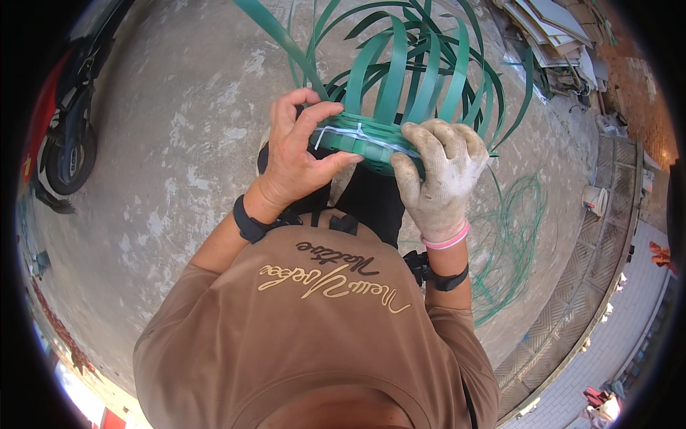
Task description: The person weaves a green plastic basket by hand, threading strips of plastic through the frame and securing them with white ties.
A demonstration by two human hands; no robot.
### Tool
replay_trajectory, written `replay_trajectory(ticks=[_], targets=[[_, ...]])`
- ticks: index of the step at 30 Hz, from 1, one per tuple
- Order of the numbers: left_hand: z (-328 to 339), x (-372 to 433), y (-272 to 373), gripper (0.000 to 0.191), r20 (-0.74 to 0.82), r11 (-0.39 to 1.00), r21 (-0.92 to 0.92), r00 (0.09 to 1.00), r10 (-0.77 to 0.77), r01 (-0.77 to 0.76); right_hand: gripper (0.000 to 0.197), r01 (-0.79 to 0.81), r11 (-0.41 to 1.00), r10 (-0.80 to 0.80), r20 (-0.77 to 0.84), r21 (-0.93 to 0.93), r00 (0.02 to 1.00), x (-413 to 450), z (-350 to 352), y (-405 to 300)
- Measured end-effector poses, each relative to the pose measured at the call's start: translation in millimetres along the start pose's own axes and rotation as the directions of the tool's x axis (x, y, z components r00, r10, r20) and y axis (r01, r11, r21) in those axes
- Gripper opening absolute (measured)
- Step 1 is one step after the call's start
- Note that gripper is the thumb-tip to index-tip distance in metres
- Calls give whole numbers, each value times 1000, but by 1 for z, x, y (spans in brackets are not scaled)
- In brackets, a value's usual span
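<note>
A partly woven basket of green plastic strapping [370,145] is held over my lap between both hands. Its long loose straps [394,69] arch up and away from me. A white cord [356,132], knotted near the middle, runs around the woven band. My bare left hand [297,142] grips the band's left end, thumb below and fingertips at the upper edge. One wide strap [284,45] rises past those fingers to the upper left. On the right end, my right hand [442,166], in a soiled white knit glove, pinches the band between thumb and fingers. The basket's far side is largely hidden.
A tangle of thin green strands [514,241] lies on the worn concrete floor [144,177] at right. Flat boards [552,27] are piled at upper right, and a white bucket [595,200] stands by the tiled strip. A motorbike wheel [71,158] is at far left.
</note>
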State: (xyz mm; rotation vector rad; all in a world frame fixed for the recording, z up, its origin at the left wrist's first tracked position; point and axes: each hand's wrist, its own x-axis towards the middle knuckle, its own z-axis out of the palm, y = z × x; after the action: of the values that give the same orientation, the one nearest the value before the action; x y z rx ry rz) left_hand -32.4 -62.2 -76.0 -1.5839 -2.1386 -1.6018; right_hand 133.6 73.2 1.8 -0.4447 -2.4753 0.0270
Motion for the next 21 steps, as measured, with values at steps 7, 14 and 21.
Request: replay_trajectory(ticks=[7,14,21], targets=[[1,4,9,77,1,997,-21,997,71,-71,35,-19,998,22,-56,57,998,-7,-7,5],[2,11,21,73,-88,985,-21,982,170,-172,34,-47,994,60,-136,102,989,-21,-6,14],[5,18,19,64,25,983,-60,984,175,-173,31,-92,988,110,-147,123,983,-23,-6,15]])
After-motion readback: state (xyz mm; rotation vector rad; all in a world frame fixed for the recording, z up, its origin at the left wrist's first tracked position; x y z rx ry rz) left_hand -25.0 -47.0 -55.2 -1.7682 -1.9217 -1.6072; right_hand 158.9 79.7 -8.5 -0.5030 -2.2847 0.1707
